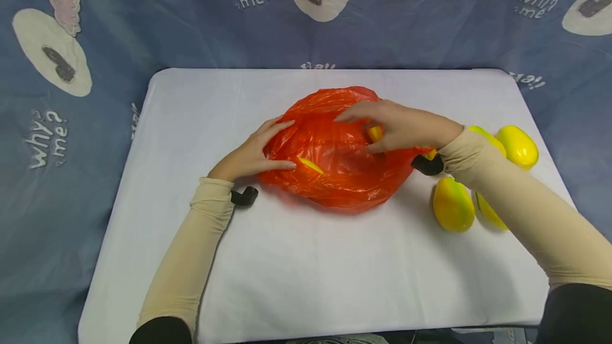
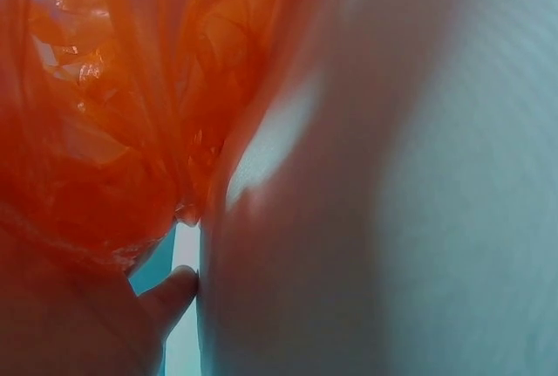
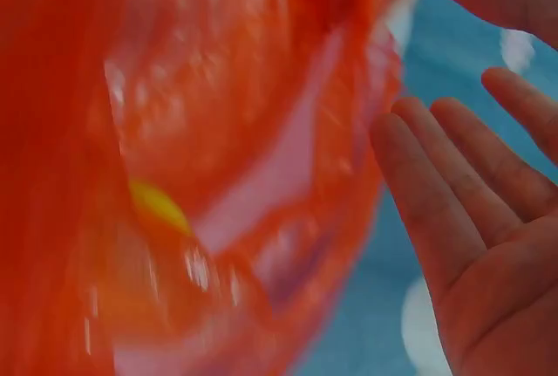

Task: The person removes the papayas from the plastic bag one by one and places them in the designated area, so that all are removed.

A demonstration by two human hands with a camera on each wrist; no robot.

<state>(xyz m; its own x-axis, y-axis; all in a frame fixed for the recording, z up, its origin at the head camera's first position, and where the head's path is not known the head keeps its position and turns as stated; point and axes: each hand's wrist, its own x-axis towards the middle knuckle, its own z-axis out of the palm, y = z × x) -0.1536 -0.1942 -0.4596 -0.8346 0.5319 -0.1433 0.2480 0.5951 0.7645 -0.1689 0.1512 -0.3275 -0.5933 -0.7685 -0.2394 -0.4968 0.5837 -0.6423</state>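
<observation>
A crinkled red plastic bag (image 1: 330, 185) lies at the middle of the table, with a yellow patch of fruit (image 1: 311, 165) showing at it. My left hand (image 1: 251, 154) rests against the bag's left side, thumb and fingers spread along it. Over the bag's right part is my right hand (image 1: 399, 123), its fingers extended and apart. In the right wrist view the right palm (image 3: 497, 289) holds nothing, its fingertips right at the bag's edge. Beneath that hand, an orange-yellow fruit (image 1: 375, 132) shows partly.
Several yellow-green mangoes sit to the right: a near mango (image 1: 453, 204), a far mango (image 1: 518, 146), and others partly hidden by my right sleeve (image 1: 516, 195). The white tabletop (image 1: 306, 269) meets a blue printed cloth (image 1: 191, 15) at the back and sides.
</observation>
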